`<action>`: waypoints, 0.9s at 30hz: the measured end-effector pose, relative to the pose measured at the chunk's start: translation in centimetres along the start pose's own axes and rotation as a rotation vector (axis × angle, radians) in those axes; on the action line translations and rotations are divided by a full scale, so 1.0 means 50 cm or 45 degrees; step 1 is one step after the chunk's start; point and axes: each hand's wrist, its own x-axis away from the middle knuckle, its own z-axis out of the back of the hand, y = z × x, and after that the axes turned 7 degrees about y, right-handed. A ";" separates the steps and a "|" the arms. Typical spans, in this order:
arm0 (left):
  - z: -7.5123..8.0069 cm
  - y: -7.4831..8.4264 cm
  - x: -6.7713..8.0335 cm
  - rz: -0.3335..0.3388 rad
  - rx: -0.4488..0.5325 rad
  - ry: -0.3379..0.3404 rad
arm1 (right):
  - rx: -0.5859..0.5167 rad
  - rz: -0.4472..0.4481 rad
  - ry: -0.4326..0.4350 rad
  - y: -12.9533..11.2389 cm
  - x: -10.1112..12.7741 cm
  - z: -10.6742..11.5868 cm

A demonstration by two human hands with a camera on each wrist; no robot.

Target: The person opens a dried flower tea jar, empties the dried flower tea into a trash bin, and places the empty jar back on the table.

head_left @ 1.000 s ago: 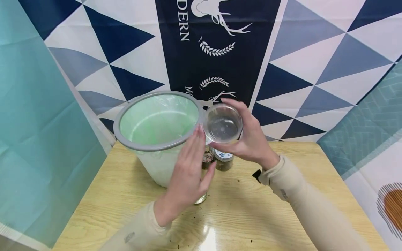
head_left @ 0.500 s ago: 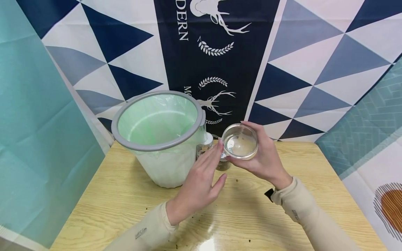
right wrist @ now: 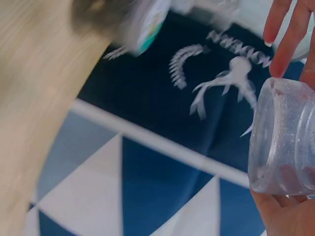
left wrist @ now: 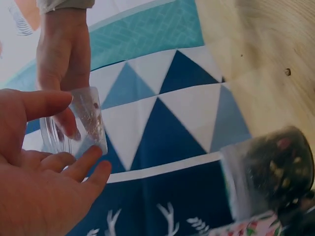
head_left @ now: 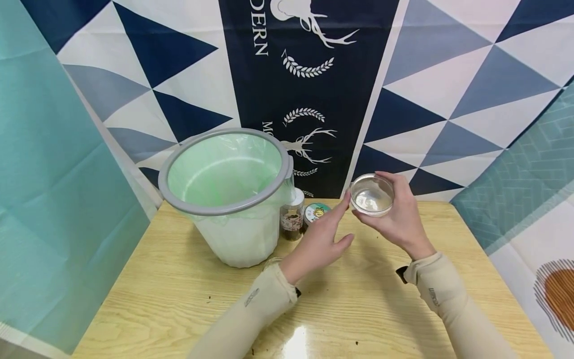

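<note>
My right hand (head_left: 400, 217) grips a small clear cup (head_left: 371, 194) from beneath, above the table's far right part. It looks empty, with a few specks on its wall in the right wrist view (right wrist: 285, 142). My left hand (head_left: 320, 240) is held flat beside it, fingers straight, with the fingertips (head_left: 345, 200) close to the cup's left side. In the left wrist view the cup (left wrist: 81, 120) stands just past my open palm (left wrist: 39, 187). Whether the fingertips touch the cup is unclear.
A grey-rimmed bin (head_left: 179, 197) lined with a green bag stands at the table's back left. Two small jars (head_left: 292, 215) (head_left: 316, 211) with dark contents stand beside it. Crumbs dot the wooden table (head_left: 367, 299). A patterned cloth hangs behind.
Both hands have moved right and down, away from the bin's rim, carrying the clear cup. The two jars by the bin have come into view.
</note>
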 end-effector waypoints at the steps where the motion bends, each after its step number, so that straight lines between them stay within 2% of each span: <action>1: -0.010 -0.003 -0.007 0.022 0.007 -0.032 | 0.019 -0.013 -0.001 0.010 0.002 0.001; 6: -0.066 -0.030 -0.032 0.116 0.040 -0.177 | 0.084 -0.118 -0.081 0.068 0.022 -0.006; 12: -0.133 -0.065 -0.048 0.159 0.063 -0.284 | 0.114 -0.198 -0.157 0.138 0.048 -0.023; 16: -0.166 -0.076 -0.051 0.199 0.062 -0.358 | 0.114 -0.265 -0.241 0.176 0.063 -0.030; 21: -0.197 -0.078 -0.044 0.230 -0.017 -0.498 | 0.131 -0.355 -0.369 0.214 0.084 -0.033; 27: -0.213 -0.082 -0.039 0.263 -0.099 -0.533 | 0.164 -0.448 -0.515 0.243 0.105 -0.039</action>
